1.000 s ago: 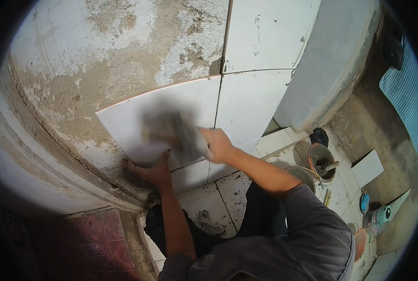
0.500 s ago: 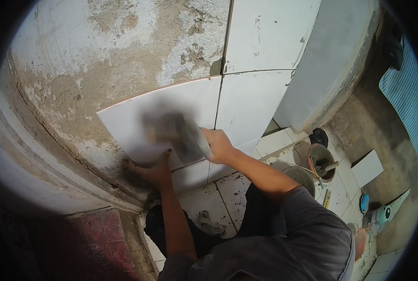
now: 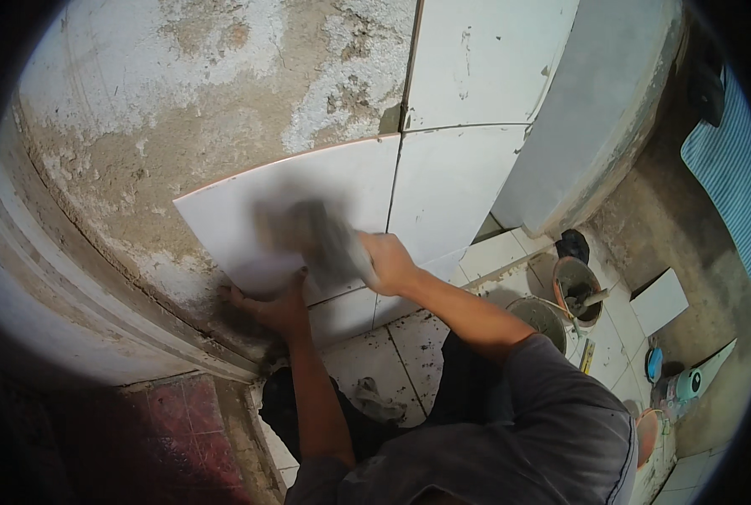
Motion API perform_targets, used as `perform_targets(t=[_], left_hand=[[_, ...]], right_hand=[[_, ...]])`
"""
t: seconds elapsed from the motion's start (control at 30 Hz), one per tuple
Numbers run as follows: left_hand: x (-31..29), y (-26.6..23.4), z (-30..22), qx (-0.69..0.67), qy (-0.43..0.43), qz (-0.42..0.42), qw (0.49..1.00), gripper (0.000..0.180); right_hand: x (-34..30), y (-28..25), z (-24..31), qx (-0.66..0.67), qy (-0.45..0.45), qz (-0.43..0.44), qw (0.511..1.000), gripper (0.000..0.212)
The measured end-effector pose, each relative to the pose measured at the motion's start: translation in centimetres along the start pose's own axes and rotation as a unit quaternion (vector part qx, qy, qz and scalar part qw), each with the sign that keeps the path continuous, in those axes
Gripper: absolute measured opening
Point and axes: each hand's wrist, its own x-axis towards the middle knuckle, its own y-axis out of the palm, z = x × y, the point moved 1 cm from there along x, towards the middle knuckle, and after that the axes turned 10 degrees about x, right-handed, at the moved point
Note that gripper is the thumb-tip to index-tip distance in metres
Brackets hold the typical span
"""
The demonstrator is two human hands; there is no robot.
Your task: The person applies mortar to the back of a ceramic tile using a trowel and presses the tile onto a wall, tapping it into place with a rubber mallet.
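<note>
A large white wall tile [image 3: 350, 181] lies against the rough wall, its upper edge showing an orange-brown rim. My left hand [image 3: 283, 311] is at the tile's lower left corner, thumb on the face and fingers about the lower edge. My right hand [image 3: 388, 263] is closed round a blurred tool [image 3: 329, 244] in front of the tile. The tool has a flat grey part by the hand and a darker, brownish far end; motion smears its exact shape and hides whether it touches the tile.
White tiles [image 3: 459, 185] cover the wall at right; bare plaster [image 3: 182, 126] shows at upper left. On the floor at right stand a bucket with grey mortar [image 3: 537, 318], another bucket with a tool in it [image 3: 577, 282], a yellow level [image 3: 587, 357] and a loose white tile [image 3: 660, 301].
The right hand and its tool have shifted slightly left, and the tool is smeared by motion in both frames. The left hand and the tile stay in place.
</note>
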Motion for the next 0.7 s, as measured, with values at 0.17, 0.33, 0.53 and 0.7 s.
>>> perform_targets(t=[0.17, 0.33, 0.53, 0.7], left_hand=[[0.1, -0.8, -1.3, -0.079, -0.11, 0.02, 0.991, 0.103], [0.8, -1.6, -3.8, -0.082, -0.073, -0.012, 0.994, 0.106], [0.8, -2.0, -3.6, -0.09, -0.079, 0.02, 0.993, 0.112], [0.7, -2.2, -3.8, -0.068, -0.06, 0.012, 0.996, 0.113]], right_hand=[[0.0, 0.1, 0.7, -0.01, -0.189, -0.001, 0.982, 0.016], [-0.5, 0.6, -0.5, -0.043, -0.237, -0.027, 0.97, 0.013], [-1.0, 0.7, -1.6, -0.053, -0.164, -0.066, 0.983, 0.01], [-1.0, 0.2, -1.0, -0.084, -0.248, -0.056, 0.963, 0.02]])
